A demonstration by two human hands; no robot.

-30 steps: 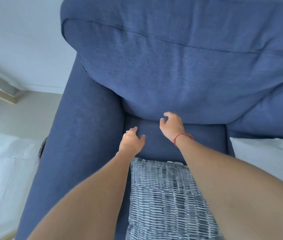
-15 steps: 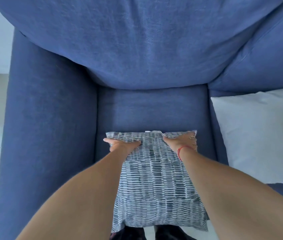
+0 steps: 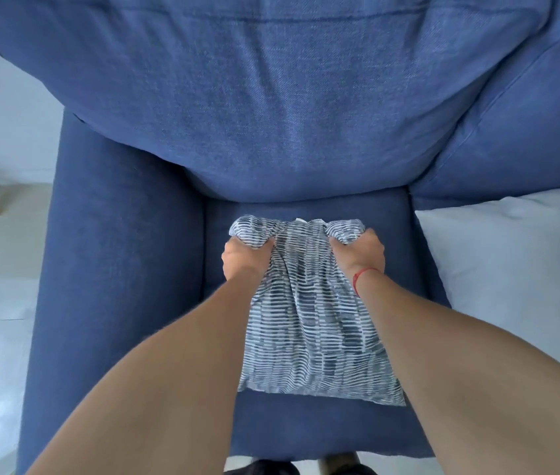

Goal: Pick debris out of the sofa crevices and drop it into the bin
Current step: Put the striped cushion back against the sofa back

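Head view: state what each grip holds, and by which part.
Both hold the pillow by its far edge. The left grip bunches the far-left corner, and the right grip bunches the far-right corner.

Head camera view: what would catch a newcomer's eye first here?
Two bare hands, the left hand and the right hand, grip the bunched far edge of a blue-and-white striped cushion lying in the middle of the seat. A big blue sofa fills most of the picture, and a white pillow lies on the seat to the right.
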